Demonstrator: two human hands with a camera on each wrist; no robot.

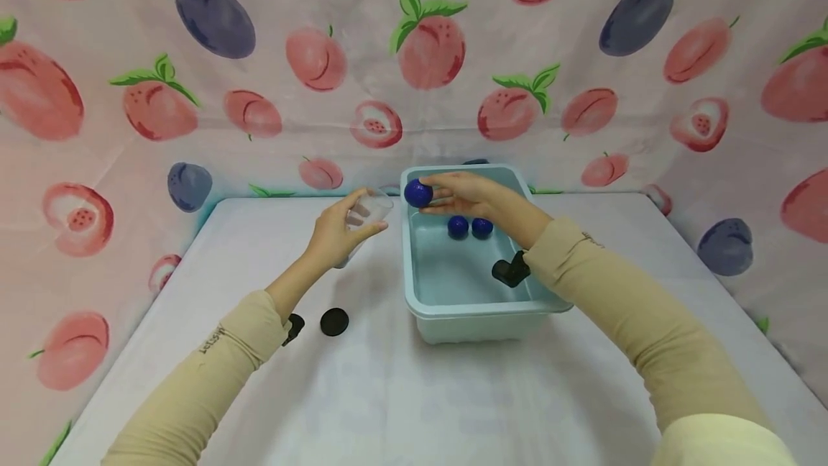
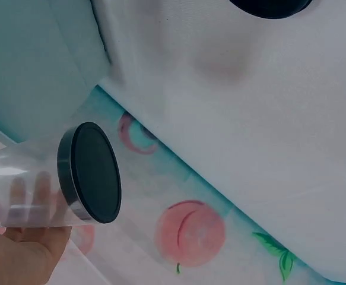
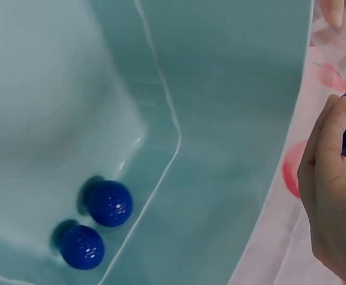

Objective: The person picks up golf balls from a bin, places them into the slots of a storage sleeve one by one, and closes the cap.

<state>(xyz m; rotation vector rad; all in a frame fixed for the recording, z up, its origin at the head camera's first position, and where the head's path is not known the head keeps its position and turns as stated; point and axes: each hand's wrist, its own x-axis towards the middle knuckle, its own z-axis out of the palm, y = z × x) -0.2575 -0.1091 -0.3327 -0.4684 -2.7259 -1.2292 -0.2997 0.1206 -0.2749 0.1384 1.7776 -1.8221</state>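
While right hand (image 1: 462,193) pinches blue ball (image 1: 418,193) by left rim of tub (image 1: 479,328) | left hand (image 1: 333,231) grips clear cup (image 1: 379,206), just left of ball | cup's long axis tilted, upper end toward ball, apparently uncapped.

A white table (image 1: 453,408) carries a light blue tub (image 1: 481,328) and, leftward, a black disc (image 1: 334,322)

Soft, even light fills the head view, with faint shadows on the bench (image 1: 362,408); both wrist views look dimmer, small glints dotting the balls (image 3: 110,203).
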